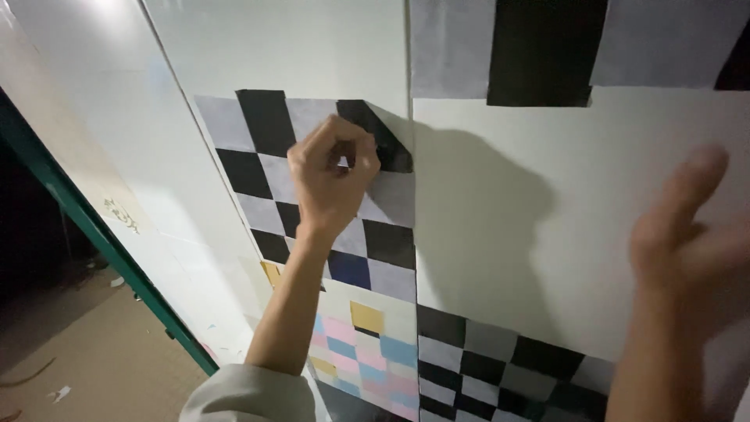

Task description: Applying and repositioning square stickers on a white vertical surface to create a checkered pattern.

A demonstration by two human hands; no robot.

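My left hand is raised against a white wall panel, its fingers pinched on the edge of a black paper square in the top right of a black-and-grey checkerboard sheet. That square's corner looks lifted off the wall. My right hand hovers blurred at the right, fingers apart, close to the bare white panel and holding nothing.
A pastel checkered sheet and another black-and-grey checkerboard hang lower on the wall. Large black and grey papers are stuck along the top. A green frame runs diagonally at left, above a brown floor.
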